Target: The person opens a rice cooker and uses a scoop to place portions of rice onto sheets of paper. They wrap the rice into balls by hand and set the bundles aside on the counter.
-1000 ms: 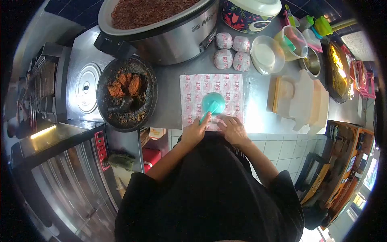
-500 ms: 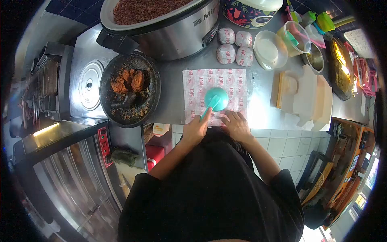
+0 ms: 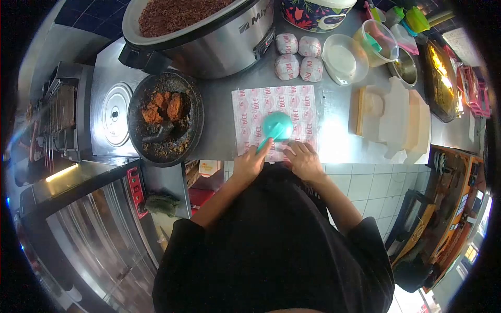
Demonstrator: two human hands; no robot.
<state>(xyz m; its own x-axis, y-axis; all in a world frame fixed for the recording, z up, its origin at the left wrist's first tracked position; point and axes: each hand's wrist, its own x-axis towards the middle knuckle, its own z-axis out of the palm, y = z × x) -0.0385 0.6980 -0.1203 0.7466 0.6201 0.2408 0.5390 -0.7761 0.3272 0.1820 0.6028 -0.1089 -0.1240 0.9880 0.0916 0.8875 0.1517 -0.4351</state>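
A turquoise round scoop lies dome side up on a sheet of red-printed white paper. My left hand is wrapped round its handle, with the index finger stretched along it. My right hand rests on the paper's lower right part, near the scoop, its fingers bent and a little apart. Nothing shows in my right hand. What lies under the dome is hidden.
Beyond the paper stand several wrapped balls and a large cooker of reddish rice. A stone bowl with browned pieces sits at left. Clear tubs and a paper-box stack are at right.
The whole view has shifted slightly, so the counter items appear a little further left and up. Both hands keep nearly the same pose, and the scoop stays on the paper.
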